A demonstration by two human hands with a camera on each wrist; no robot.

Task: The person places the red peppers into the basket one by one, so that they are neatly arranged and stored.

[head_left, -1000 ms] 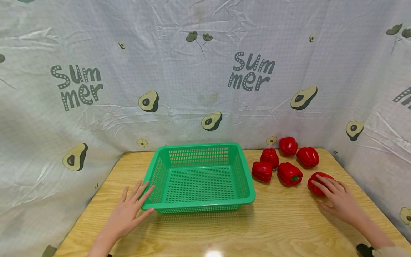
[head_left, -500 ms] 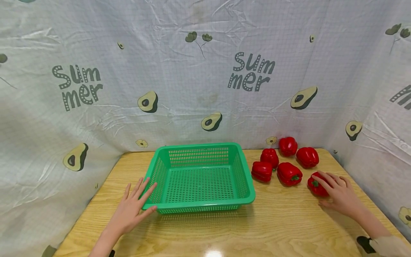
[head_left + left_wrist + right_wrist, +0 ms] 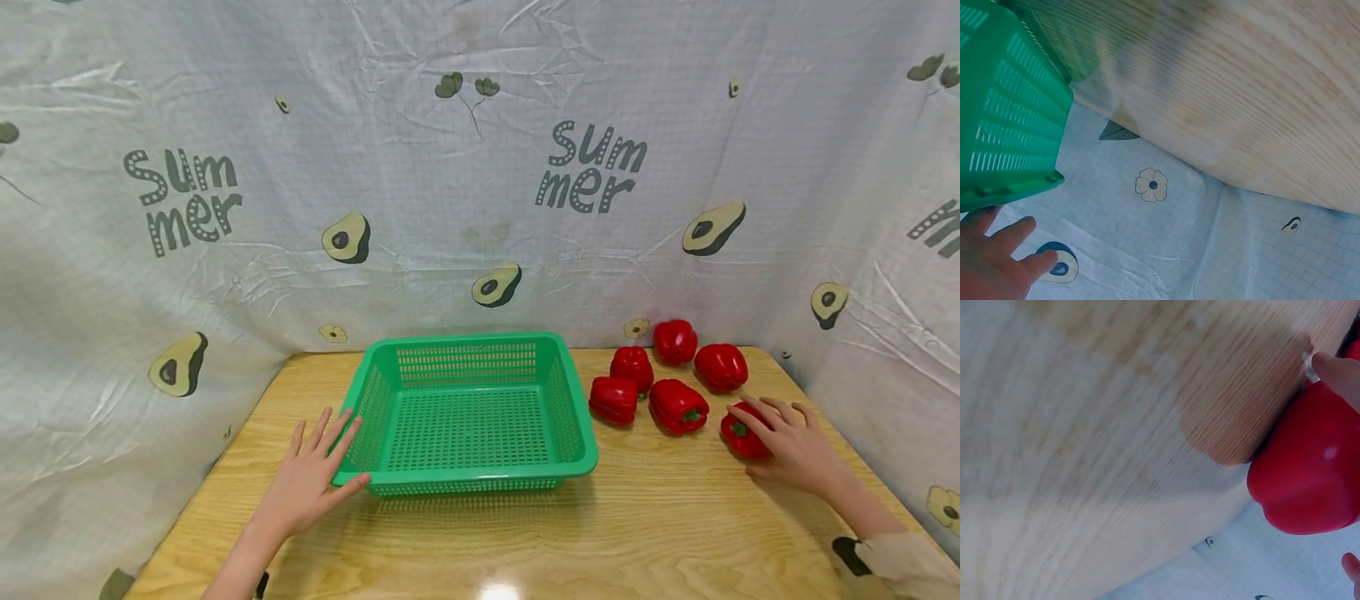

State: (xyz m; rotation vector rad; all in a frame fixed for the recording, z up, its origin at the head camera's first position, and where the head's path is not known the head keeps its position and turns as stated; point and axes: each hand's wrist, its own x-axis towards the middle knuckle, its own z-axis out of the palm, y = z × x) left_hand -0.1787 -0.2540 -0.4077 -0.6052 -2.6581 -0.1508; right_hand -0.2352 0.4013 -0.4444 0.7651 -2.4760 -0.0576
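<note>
A green plastic basket (image 3: 468,478) with slotted walls sits in the middle of the table. My left hand (image 3: 303,483) lies spread at its near left corner, fingertips right at the rim; in the left wrist view the fingers (image 3: 1015,234) are just by the basket's edge (image 3: 1016,190). At the right, my right hand (image 3: 798,446) holds a red bell pepper (image 3: 742,440), its green stem facing left. The right wrist view shows the thumb (image 3: 1340,376) against one side of that pepper (image 3: 1310,469) and a fingertip (image 3: 1352,567) at the other. The palm hides part of it.
Several more red bell peppers (image 3: 677,407) lie grouped between the basket and the right hand, toward the back. A printed cloth (image 3: 420,208) hangs behind and along both sides of the wooden table (image 3: 540,542).
The pepper under my right hand has turned so its stem now shows, and the fingers have shifted around its right side. My left hand has barely moved at the basket corner.
</note>
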